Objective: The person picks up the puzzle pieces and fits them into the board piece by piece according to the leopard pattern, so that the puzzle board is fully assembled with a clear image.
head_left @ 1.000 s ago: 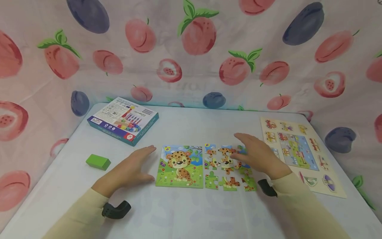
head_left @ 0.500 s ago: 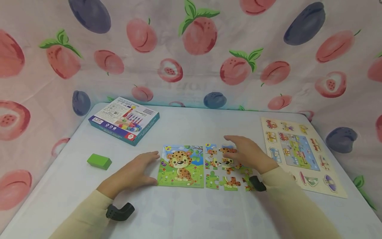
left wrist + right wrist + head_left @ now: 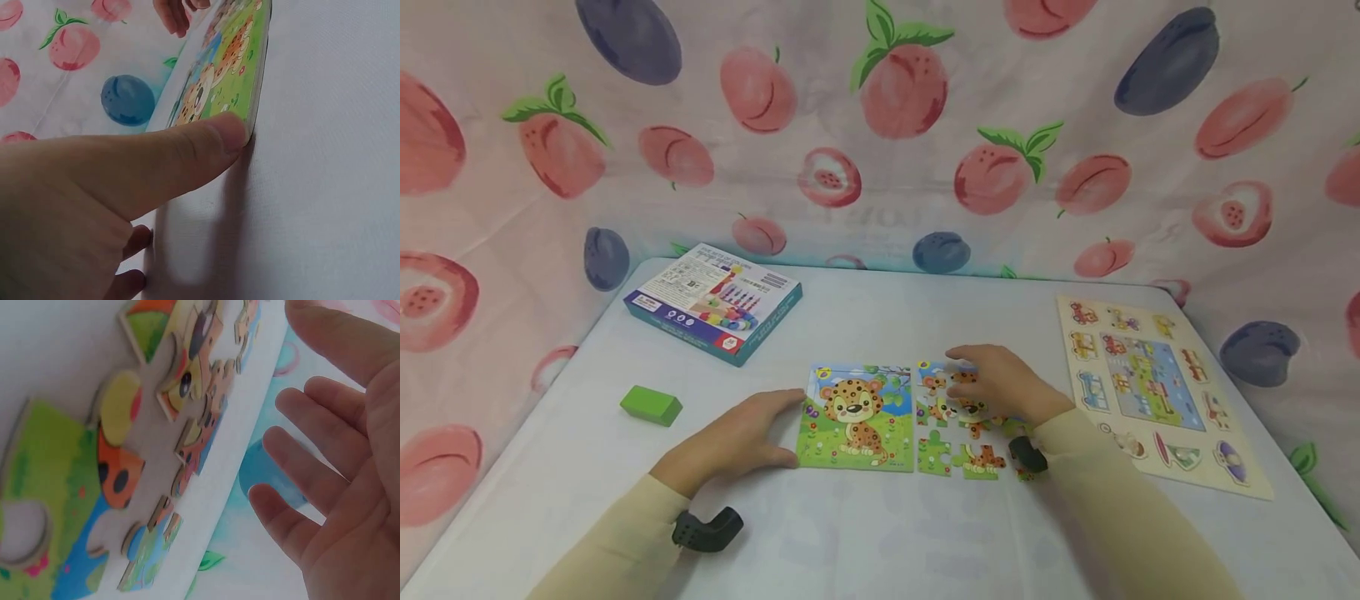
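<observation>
Tabletop [image 3: 865,533] holds box [image 3: 715,304], block [image 3: 651,406], board [image 3: 1157,392] around puzzle pieces [image 3: 973,412].

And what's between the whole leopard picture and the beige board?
Separate puzzle pieces, partly covered by the right hand, lie between those two, as the head view shows.

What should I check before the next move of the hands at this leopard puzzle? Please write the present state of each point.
1. Left hand at the picture board's left edge: ok.
2. Right hand holding nothing: ok.
3. Loose pieces joined together: not ok, gaps show between several.
4. Number of loose pieces: cannot tell, right hand hides some in the head view.
5. Green block apart from the picture board: ok.
</observation>
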Demonstrator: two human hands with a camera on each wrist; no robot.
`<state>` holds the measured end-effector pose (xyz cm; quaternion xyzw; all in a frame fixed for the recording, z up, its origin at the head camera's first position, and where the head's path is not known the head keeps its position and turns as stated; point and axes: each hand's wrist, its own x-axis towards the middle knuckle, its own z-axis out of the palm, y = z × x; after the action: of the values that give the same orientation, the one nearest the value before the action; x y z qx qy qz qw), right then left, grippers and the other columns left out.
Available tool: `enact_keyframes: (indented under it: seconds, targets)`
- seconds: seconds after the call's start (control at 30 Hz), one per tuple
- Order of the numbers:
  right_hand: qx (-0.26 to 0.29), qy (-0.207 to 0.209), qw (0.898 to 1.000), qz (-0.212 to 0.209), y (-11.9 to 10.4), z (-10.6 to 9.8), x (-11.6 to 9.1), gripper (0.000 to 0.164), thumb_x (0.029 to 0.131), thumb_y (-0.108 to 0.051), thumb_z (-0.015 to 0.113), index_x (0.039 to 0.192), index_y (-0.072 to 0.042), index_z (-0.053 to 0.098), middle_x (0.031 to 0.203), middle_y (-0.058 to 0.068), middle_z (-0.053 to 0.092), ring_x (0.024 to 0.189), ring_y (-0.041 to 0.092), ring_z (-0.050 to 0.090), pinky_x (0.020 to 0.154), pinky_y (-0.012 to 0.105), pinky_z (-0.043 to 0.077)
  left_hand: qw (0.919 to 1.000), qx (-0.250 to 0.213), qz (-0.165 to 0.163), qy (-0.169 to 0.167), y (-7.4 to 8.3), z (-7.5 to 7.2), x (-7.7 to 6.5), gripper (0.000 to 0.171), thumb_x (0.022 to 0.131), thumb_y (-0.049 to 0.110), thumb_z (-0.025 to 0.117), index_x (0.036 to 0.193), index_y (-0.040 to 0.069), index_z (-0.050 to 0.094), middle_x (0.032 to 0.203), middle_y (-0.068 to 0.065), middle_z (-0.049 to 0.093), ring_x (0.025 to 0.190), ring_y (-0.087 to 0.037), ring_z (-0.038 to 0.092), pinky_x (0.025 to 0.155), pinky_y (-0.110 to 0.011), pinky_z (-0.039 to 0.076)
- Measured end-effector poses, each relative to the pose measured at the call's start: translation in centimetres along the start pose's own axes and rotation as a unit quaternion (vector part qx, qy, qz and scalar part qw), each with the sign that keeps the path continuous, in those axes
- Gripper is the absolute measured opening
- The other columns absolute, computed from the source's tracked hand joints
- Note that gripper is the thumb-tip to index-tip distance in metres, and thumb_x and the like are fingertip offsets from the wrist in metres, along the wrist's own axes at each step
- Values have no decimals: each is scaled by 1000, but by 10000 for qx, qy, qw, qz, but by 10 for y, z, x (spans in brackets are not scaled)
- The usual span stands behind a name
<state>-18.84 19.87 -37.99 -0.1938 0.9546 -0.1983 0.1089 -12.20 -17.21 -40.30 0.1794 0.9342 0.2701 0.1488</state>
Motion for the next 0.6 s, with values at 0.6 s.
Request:
enact_keyframes:
  seconds: [0.6]
  targets:
    - [26, -292, 9990, 336, -1, 6, 17, 58, 93, -28, 73, 143, -6, 54, 141, 14, 57, 133, 36, 48, 109, 53, 38, 9998, 165, 120, 58, 2, 2, 0, 80, 77, 28, 88, 146, 10, 52, 145, -14, 51, 138, -37, 41, 110, -54, 36]
